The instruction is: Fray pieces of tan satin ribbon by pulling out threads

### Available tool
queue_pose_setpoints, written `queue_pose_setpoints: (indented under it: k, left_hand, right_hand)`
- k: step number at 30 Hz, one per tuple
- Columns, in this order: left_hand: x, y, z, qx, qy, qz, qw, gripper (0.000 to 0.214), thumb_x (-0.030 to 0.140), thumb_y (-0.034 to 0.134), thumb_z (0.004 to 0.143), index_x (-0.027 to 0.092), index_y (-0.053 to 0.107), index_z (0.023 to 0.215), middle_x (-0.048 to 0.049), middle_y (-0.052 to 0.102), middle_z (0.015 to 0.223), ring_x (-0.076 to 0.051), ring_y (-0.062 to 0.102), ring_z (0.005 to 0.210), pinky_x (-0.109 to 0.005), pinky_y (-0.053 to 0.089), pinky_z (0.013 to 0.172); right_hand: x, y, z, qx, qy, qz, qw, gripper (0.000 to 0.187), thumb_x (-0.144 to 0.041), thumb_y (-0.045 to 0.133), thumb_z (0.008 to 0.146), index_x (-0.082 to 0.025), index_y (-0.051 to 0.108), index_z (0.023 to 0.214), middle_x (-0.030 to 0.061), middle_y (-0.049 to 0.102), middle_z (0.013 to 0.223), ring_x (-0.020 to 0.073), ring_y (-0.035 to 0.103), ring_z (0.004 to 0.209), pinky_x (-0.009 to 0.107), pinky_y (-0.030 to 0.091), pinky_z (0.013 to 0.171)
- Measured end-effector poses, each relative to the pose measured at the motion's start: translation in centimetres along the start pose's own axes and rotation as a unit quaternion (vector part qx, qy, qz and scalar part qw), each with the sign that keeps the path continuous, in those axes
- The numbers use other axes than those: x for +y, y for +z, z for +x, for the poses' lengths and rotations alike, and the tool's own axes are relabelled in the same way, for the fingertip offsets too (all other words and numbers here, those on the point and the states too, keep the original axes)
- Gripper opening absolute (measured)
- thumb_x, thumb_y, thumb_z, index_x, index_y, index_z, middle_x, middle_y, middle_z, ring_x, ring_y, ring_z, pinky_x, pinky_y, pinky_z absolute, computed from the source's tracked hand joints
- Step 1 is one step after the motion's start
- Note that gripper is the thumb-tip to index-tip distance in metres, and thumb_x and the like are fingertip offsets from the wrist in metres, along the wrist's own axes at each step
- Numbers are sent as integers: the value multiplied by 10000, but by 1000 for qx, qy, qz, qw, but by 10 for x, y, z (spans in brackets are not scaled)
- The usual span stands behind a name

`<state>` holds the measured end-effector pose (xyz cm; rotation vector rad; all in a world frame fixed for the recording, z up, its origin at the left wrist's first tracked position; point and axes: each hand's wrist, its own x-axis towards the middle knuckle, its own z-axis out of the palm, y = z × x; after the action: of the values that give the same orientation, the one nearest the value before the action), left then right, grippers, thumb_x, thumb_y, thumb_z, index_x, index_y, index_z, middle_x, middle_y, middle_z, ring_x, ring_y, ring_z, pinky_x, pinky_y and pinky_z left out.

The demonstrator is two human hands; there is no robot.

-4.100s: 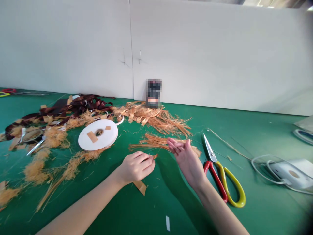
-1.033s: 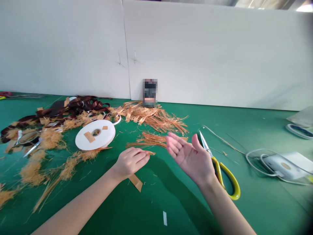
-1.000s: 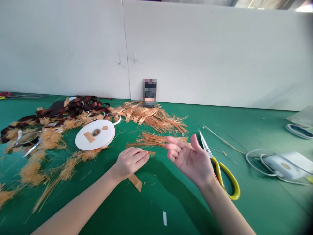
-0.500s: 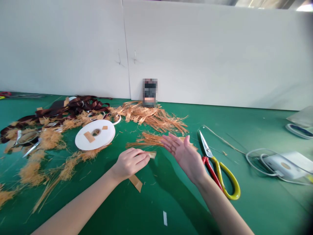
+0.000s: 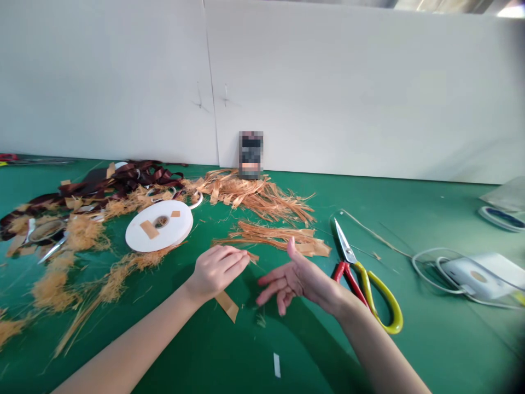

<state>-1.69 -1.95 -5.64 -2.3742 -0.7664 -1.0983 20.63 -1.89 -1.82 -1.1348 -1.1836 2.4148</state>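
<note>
My left hand is closed around a short tan ribbon strip. One end of the ribbon pokes out past the fingertips, and a flat tan piece shows below the palm; I cannot tell if the two are one strip. To the right, my right hand is open, fingers apart, holding nothing. A small tuft of loose threads is just below its fingers. Behind the hands lies a bundle of fringed tan ribbon strips. Scissors with red and yellow handles lie beside my right wrist.
At left, a white ribbon spool lies by heaps of tan frayed thread and dark brown ribbon. More fringed strips pile before a blurred upright phone-like object. A white device with cable is at right.
My right hand has moved down and toward me, its fingers curling loosely and pointing left. A tuft of threads now shows beneath it. My left hand stays nearly still.
</note>
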Motion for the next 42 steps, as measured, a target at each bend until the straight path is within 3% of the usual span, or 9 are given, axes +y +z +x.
queue_pose_setpoints:
  k: [4,10,13,17,20,28,34,38,42]
  left_hand:
    - [1,-1,1,-23,43,2,999,127,75,603,812,140,646,914,-17,732,799,-142,673,769,-258,534,657]
    - [-1,2,0,-27,45,0,999,124,70,638,790,137,641,894,-4,729,785,-138,666,733,-262,537,673]
    - [-1,4,-1,-23,23,0,999,127,72,636,790,142,635,896,-2,725,786,-141,664,738,-263,527,655]
    - [-1,3,-2,-14,-11,-1,1000,157,56,632,788,136,633,923,-11,724,797,-141,664,765,-265,522,680]
    - [-1,2,-3,-10,-26,9,1000,167,56,650,773,137,637,919,-12,727,809,-143,666,779,-268,521,703]
    - [-1,3,-2,-12,15,-5,1000,171,54,652,768,141,637,914,-10,726,800,-140,663,754,-260,516,668]
    - [-2,5,-1,-22,13,-2,1000,130,68,616,796,154,635,891,-4,719,768,-130,659,726,-253,517,667]
    - [-2,5,0,-23,-5,1,1000,128,62,581,815,157,629,886,-5,713,753,-129,654,720,-251,508,660]
    - [-1,3,-1,-29,-16,-10,999,135,64,595,811,149,623,911,-8,715,785,-132,656,754,-255,506,684]
  right_hand:
    - [-3,2,3,133,-136,69,979,800,-681,133,886,-95,486,1301,187,530,1345,219,621,1063,392,377,1009]
    - [-12,8,-2,131,-333,156,920,624,-565,190,941,-157,577,1210,119,534,1359,215,482,1262,378,294,1097]
    - [-14,10,-10,47,-290,127,948,828,-675,71,882,-132,660,1093,149,674,1134,245,632,1033,407,395,994]
    - [-9,10,-10,-53,-130,44,989,1067,-766,-62,774,-46,690,1010,210,711,959,238,683,743,418,445,867]
    - [-3,7,-5,-19,-50,26,998,1071,-777,-41,770,-20,650,1080,241,678,1070,254,688,821,431,410,920]
    - [-9,6,2,164,-184,137,959,791,-611,92,922,-38,231,1451,195,316,1496,200,412,1319,348,250,1119]
    - [-14,11,-8,37,-301,225,926,746,-599,84,927,-107,520,1280,137,504,1385,214,489,1258,361,325,1081]
    - [-11,8,-10,-54,-240,119,962,988,-681,-64,850,-50,660,1082,196,699,1036,241,663,927,383,441,896]
    - [-3,6,-4,-43,-130,-18,990,1079,-750,-115,769,-56,691,954,208,713,937,231,674,748,390,451,784]
